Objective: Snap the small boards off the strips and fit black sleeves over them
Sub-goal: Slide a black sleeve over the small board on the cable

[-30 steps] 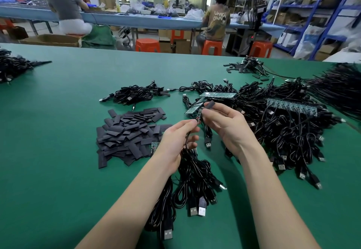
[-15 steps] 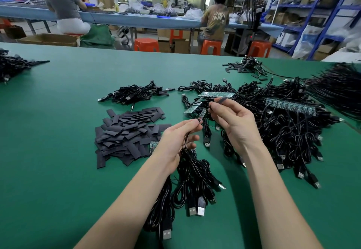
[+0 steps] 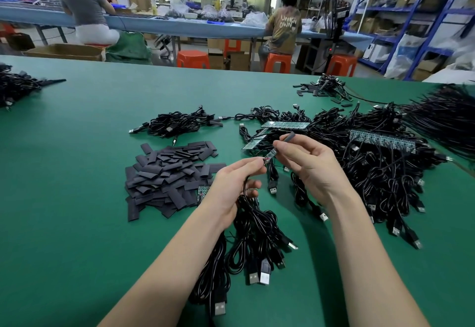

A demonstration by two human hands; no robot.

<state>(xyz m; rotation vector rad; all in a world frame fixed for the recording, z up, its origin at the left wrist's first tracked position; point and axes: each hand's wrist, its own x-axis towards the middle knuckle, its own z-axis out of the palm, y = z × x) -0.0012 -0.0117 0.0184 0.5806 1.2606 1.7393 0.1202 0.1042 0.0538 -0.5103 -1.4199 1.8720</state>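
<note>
Sleeving step. My left hand (image 3: 237, 185) pinches the cable just behind a small board (image 3: 270, 155); my right hand (image 3: 308, 162) pinches a black sleeve (image 3: 289, 137) at the board's 1 o'clock. Next I judge: align the sleeve mouth, slide it over. Sleeve pile (image 3: 169, 175) lies at 9 o'clock on the desk (image 3: 77, 211).

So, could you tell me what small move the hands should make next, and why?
Probably bring the black sleeve down over the small board. The right hand pinches the sleeve just above and beyond the board, which the left hand holds by its cable end. The board looks bare and the sleeve is not yet over it, so lining up its open end comes next.
</note>
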